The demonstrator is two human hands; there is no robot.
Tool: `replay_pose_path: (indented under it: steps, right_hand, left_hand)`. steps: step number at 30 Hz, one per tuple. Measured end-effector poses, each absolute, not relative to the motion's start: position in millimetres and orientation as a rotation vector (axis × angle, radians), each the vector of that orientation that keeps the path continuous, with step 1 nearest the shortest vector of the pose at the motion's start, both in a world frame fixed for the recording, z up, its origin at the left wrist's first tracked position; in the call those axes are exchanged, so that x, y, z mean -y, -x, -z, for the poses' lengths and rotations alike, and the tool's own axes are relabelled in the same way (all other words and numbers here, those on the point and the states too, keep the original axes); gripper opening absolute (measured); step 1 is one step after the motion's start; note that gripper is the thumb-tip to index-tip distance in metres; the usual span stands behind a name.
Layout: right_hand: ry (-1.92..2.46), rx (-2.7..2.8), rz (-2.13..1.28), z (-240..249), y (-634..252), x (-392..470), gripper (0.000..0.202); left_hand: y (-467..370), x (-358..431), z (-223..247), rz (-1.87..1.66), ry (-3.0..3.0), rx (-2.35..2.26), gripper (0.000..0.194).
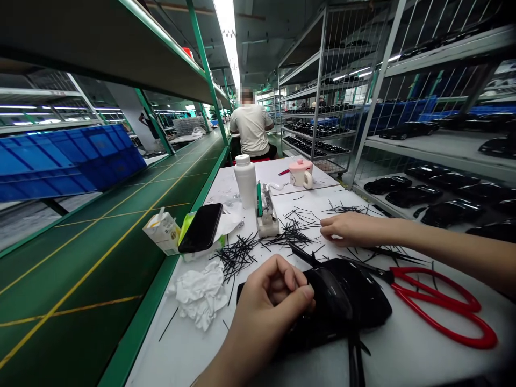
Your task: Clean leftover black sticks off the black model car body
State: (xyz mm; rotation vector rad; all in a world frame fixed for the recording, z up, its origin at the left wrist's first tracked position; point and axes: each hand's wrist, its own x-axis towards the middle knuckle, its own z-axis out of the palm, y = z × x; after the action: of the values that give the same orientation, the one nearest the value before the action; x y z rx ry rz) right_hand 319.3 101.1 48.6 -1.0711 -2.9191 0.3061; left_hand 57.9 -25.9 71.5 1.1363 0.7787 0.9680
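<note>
My left hand [274, 303] is closed, thumb pressed against curled fingers, beside a glossy black toy car body [357, 293]. Whatever lies in that pinch is hidden. To the right, my right hand [355, 228] rests low over the white table with fingers a little apart, close to scattered thin black strips [294, 234]. I see nothing held in it. Red-handled scissors [447, 309] lie under my right forearm, their blades toward the car body. Another heap of black strips [237, 255] lies farther left.
Crumpled white paper [201, 293], a black phone [201, 228], a drink carton [162, 231], a white bottle [245, 183], a tool holder [266, 217] and a pink-lidded mug [300, 174] stand around. A green conveyor [121, 252] runs left. Racks of black cars [427, 142] line the right; a person [252, 129] sits ahead.
</note>
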Motion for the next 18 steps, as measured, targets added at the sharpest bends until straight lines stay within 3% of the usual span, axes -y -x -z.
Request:
replay_pose_path:
  steps: [4,7,10,18]
  right_hand:
    - [0.990,2.713,-0.619,-77.9,-301.0,-69.0,0.015]
    - [0.837,2.278,-1.240,-91.5,-284.5,-40.6,0.021]
    - [0.764,1.970,-1.634,-88.1,-273.1,-24.7,0.023]
    - [0.888,1.624,-2.009,-76.8,-269.5,-23.4,0.028]
  left_hand:
    - [-59.1,27.7,-69.9,-0.954,-1.154,-0.788,0.031]
    - [-58.9,28.9,-69.3,-0.946,-1.214,-0.812,0.030]
    - [-58.7,29.9,-70.0,-0.946,-1.278,-0.825,0.029]
    - [-60.0,29.1,-73.4,-0.918,-1.307,-0.819,0.029]
